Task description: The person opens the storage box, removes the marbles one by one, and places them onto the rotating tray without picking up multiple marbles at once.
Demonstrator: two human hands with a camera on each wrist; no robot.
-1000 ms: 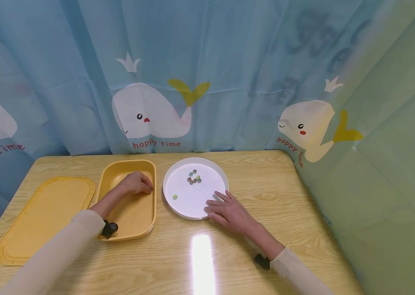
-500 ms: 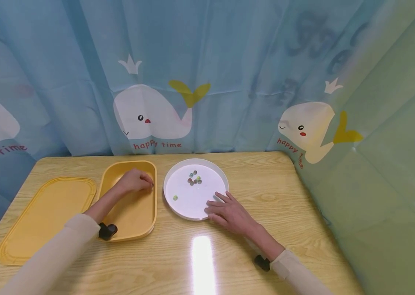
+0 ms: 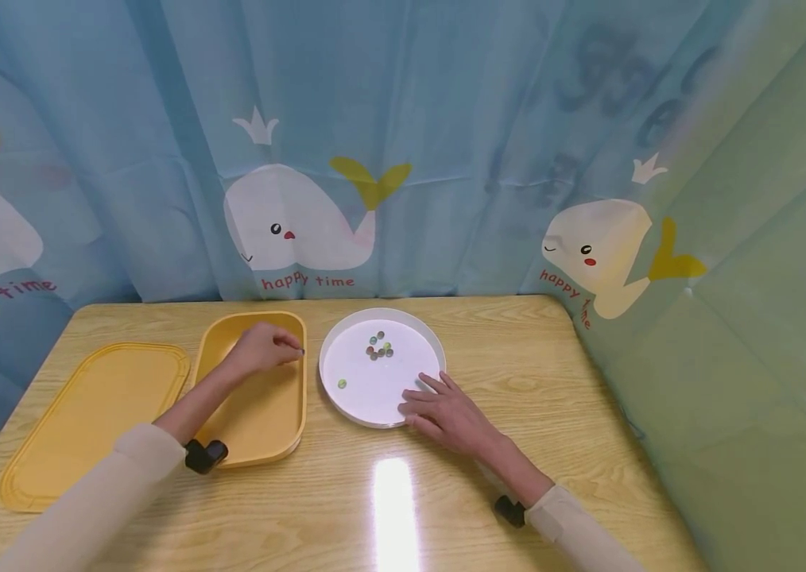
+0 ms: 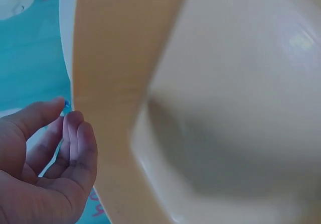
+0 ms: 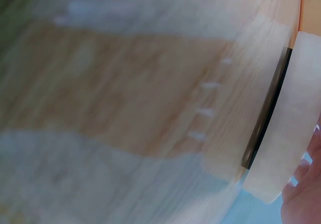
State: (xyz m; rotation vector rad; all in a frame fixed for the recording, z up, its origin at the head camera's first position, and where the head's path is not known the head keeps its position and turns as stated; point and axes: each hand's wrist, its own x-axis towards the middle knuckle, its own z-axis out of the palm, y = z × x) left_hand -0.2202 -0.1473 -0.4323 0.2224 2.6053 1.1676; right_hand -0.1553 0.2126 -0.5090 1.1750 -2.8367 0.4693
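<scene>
Between thumb and fingertips, my left hand (image 3: pixel 265 349) pinches a small marble (image 4: pixel 66 104), bluish in the left wrist view and mostly covered by the fingers. That hand is above the right side of a deep yellow bin (image 3: pixel 256 429), close to its rim. Just right of the bin is a shallow round white tray (image 3: pixel 367 401). Several glass marbles (image 3: pixel 381 353) lie grouped toward its back, and one greenish marble (image 3: pixel 342 384) sits apart at its left. My right hand (image 3: pixel 449 415) rests at the tray's front right rim, fingers spread and reaching over the edge.
A flat yellow lid (image 3: pixel 95 421) lies left of the bin on the wooden table (image 3: pixel 517 357). Blue curtain (image 3: pixel 446 143) with whale prints hangs behind, and a greenish curtain (image 3: pixel 768 381) closes off the right side.
My left hand has lifted slightly and shifted right, bringing the pinched marble up from inside the bin to its right rim. The right hand has stayed in place.
</scene>
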